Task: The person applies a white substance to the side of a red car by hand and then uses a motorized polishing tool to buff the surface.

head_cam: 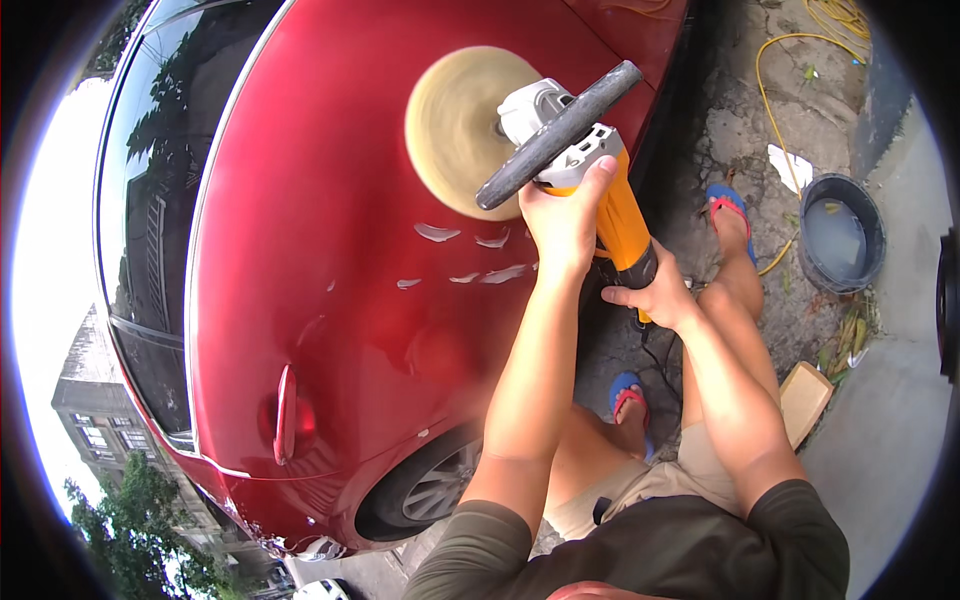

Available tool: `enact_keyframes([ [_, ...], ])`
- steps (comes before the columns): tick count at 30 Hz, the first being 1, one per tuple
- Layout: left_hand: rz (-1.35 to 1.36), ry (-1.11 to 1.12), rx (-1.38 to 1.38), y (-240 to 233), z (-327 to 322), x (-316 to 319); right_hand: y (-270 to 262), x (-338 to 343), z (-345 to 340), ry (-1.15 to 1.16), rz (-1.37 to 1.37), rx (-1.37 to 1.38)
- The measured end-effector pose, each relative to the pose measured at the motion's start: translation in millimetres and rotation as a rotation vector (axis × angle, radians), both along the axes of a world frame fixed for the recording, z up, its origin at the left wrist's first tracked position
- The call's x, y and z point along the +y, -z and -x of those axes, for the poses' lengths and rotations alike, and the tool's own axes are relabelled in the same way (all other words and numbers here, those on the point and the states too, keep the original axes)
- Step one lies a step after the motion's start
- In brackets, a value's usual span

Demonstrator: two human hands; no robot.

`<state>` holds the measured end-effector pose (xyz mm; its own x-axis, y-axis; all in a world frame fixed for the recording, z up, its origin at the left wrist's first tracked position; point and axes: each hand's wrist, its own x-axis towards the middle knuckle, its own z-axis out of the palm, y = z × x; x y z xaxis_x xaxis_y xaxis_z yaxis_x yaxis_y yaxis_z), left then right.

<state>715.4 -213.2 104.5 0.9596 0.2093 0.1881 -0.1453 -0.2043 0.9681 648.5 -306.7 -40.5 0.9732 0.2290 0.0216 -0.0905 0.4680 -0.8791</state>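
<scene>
A yellow-and-grey rotary polisher [621,206] is held in both hands at the side of a red car [360,330]. My left hand [562,225] grips its body just behind the metal gear head, below the black bar handle [559,136]. Around the dark rear grip is my right hand [660,289]. The round, pale yellow polishing pad [457,131] looks blurred and faces the red door panel; its contact edge is hard to make out. Several white smears of compound [502,274] lie on the paint just below the pad.
A black bucket of cloudy water [841,232] stands by the wall [900,420] on the right. A yellow cord [766,97] runs over the cracked concrete. The car's door handle [284,416] and rear wheel [427,487] are lower left. Cardboard [806,401] lies near my legs.
</scene>
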Motion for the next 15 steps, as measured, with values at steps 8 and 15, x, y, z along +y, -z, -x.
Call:
enact_keyframes([
  [8,-0.063,-0.089,0.006,-15.7,19.2,-2.3,-14.5,3.7,12.4,-0.163,-0.046,0.089],
  [15,-0.014,-0.227,-0.085,-31.0,76.9,38.0,-36.5,16.5,41.4,-0.208,0.062,-0.073],
])
